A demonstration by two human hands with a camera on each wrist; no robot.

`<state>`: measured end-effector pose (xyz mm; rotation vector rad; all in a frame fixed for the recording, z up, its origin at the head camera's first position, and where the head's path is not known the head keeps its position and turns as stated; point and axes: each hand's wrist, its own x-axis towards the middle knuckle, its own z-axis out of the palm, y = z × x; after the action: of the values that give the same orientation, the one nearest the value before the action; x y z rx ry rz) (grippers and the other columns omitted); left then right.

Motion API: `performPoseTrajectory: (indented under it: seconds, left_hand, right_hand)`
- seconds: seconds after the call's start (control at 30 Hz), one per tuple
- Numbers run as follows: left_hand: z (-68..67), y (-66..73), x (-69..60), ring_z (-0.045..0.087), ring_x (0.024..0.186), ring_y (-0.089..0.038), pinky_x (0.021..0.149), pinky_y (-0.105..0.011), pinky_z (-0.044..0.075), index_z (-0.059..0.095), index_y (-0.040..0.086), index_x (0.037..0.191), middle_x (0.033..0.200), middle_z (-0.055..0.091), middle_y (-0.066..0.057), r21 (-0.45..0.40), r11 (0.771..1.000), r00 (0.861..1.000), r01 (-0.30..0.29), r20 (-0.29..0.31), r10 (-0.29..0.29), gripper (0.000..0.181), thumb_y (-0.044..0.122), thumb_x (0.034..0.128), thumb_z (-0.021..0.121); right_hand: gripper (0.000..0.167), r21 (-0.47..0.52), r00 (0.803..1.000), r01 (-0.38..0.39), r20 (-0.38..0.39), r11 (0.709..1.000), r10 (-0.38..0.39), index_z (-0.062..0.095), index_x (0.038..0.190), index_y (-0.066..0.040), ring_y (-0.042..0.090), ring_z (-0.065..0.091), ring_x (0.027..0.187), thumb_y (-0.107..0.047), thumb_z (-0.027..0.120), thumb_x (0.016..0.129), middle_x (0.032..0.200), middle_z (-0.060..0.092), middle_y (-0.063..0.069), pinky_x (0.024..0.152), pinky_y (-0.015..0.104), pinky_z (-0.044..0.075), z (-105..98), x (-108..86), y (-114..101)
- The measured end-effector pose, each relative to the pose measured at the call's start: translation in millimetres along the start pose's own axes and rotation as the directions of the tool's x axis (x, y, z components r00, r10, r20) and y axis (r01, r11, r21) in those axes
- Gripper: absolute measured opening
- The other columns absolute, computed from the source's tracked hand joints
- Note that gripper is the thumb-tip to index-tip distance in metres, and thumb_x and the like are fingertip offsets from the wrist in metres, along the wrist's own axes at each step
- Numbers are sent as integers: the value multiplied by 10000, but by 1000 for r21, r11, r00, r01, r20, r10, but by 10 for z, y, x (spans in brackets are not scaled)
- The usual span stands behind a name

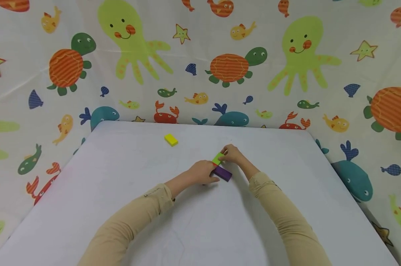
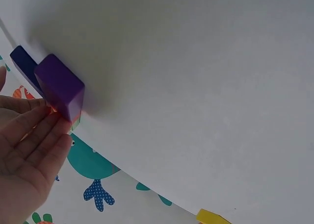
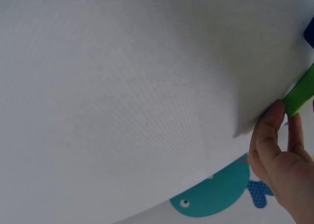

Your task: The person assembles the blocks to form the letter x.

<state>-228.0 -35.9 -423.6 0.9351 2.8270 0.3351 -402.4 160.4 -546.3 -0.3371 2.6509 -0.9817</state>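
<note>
My right hand [image 1: 233, 154] pinches a green block [image 1: 218, 159] between thumb and fingers; the right wrist view shows this hand [image 3: 282, 160] at the end of the green block [image 3: 299, 93]. Just left of it, my left hand [image 1: 203, 173] has its fingers fairly straight, touching the blocks. In the left wrist view the fingertips of this hand [image 2: 32, 155] meet the lower end of a purple block [image 2: 61, 87], beside a dark blue block [image 2: 24, 64]. A sliver of red-orange shows by the fingertips. From above, the purple block [image 1: 223, 173] lies slanted below the green one.
A yellow block [image 1: 171, 140] lies farther back on the white table [image 1: 137, 159], left of both hands. Behind and beside the table hangs a cloth [image 1: 194, 88] printed with sea animals.
</note>
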Motion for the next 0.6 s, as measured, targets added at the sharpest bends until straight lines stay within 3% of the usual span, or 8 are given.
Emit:
performPoseTrajectory:
  seconds: [0.13,0.17,0.23,0.37,0.43,0.6]
  left_hand:
    - [-23,-9,-3,425,676,-102,640,-246,367,648,34,1003,787,615,-14,-10,1000,1000,-16,1,16,350,356,866,662]
    - [-26,-12,-5,423,677,-104,641,-246,362,650,35,1000,782,610,-12,-16,1000,1000,-20,1,20,343,352,867,662]
    - [-32,-19,-7,416,672,-103,635,-243,347,652,38,989,763,592,-5,-29,999,1000,-27,5,28,330,345,869,661]
    - [-39,-36,-6,408,663,-104,617,-235,317,656,38,975,731,563,-3,-62,997,999,-47,3,47,311,331,872,660]
    - [-45,-46,3,405,653,-100,602,-227,305,662,36,964,719,561,-4,-77,996,999,-47,-2,47,305,328,876,657]
    - [-61,-73,36,404,646,-91,573,-211,288,688,32,1022,724,579,-1,-93,996,1000,-14,0,14,348,350,892,633]
  right_hand:
    - [452,-13,987,-151,61,988,151,599,1129,30,288,602,1016,-200,770,779,1153,614,193,861,375,518,-147,-339,-511]
    - [461,-18,983,-171,68,985,172,592,1129,42,305,601,1007,-187,773,773,1152,610,211,852,389,518,-223,-566,-759]
    - [480,-22,989,-141,49,990,142,589,1145,22,294,600,1015,-223,774,776,1171,609,202,854,377,516,-190,-593,-729]
    - [617,-23,1000,-1,-13,1000,1,626,1071,-101,212,609,857,-498,824,641,1057,640,145,686,290,508,-54,-306,-235]
    - [652,-30,1000,-24,-7,999,24,619,1102,-113,233,613,881,-507,829,626,1084,632,162,695,310,515,-56,-233,-196]
    - [558,-8,992,-118,44,993,118,544,1240,7,367,556,1122,-280,744,806,1268,546,258,931,435,483,-269,-771,-875]
